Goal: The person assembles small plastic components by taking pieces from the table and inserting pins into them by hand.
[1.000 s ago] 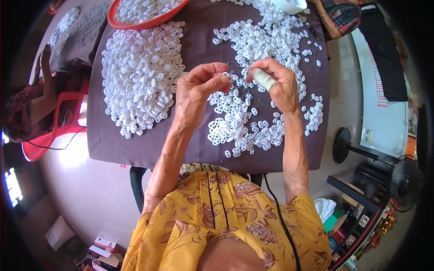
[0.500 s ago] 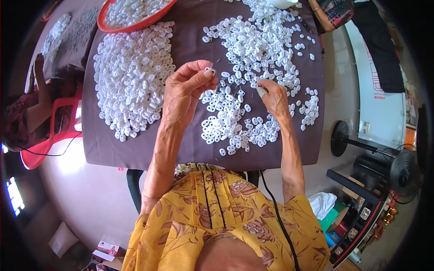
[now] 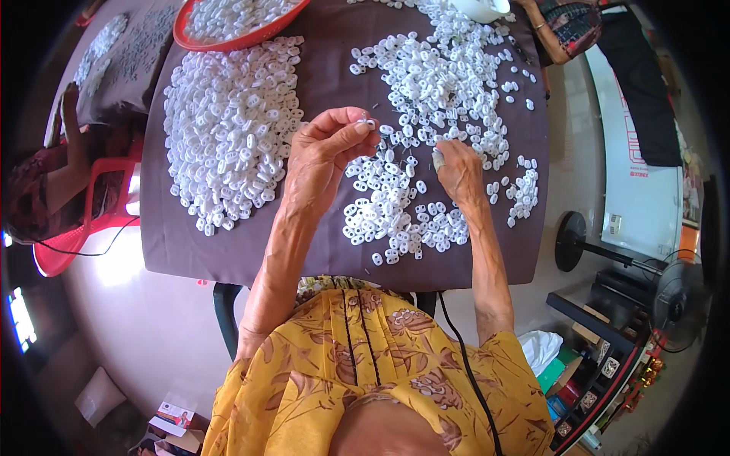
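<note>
Between the thumb and fingertips of my left hand [image 3: 328,148] is a small white oval piece with two holes [image 3: 368,123]; a thin metal pin seems to stick up by it. My right hand [image 3: 459,173] is lower and to the right, its fingers curled together at the edge of the loose pieces. Something pale covers its thumb tip, and whatever the fingertips hold is hidden. Around that hand spread many loose white two-hole pieces [image 3: 437,72], with a few small grey pins among them. A second batch, a dense white heap [image 3: 224,137], lies left of my left forearm.
A red basin [image 3: 243,39] full of white pieces stands at the table's far left, and a white bowl [image 3: 487,11] at the far right. Another person's arm [image 3: 549,38] reaches in at top right. Someone sits by a red chair [image 3: 95,205] at left. Barbell weights [image 3: 570,241] stand right.
My right hand has shifted slightly down, its fingers more tucked in. My left hand still pinches the white piece, and the whole view has shifted a little.
</note>
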A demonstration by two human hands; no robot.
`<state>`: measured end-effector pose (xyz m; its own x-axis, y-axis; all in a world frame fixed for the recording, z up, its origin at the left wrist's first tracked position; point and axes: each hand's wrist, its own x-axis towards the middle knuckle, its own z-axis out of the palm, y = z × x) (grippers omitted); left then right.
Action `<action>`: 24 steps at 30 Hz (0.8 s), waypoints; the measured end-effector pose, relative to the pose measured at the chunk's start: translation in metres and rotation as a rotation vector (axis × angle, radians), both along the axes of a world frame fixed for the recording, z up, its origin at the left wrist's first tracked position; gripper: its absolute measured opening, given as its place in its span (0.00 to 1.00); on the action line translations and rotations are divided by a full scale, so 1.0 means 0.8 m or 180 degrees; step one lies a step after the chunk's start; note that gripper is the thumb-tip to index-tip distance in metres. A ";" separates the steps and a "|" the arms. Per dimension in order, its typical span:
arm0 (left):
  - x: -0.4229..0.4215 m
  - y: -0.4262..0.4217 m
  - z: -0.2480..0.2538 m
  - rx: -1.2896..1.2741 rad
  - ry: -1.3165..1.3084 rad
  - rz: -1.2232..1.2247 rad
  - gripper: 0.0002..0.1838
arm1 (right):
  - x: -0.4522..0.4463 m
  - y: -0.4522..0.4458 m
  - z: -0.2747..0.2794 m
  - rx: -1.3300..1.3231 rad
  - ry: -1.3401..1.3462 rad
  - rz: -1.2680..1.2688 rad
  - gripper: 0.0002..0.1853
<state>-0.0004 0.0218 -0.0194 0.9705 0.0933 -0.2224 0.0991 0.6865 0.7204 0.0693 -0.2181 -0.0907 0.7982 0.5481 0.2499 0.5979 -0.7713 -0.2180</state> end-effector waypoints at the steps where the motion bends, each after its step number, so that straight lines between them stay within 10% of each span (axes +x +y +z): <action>1: -0.001 0.000 -0.001 -0.0003 -0.0003 -0.0034 0.04 | -0.003 0.003 0.004 0.0009 0.0008 0.0012 0.08; 24: 0.000 -0.001 -0.002 0.0047 0.0072 -0.0004 0.08 | 0.001 -0.006 0.012 0.0643 0.0697 0.0055 0.11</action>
<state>-0.0008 0.0207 -0.0211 0.9653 0.0954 -0.2429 0.1164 0.6757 0.7280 0.0702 -0.2232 -0.0809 0.8361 0.5189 0.1781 0.5325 -0.6893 -0.4913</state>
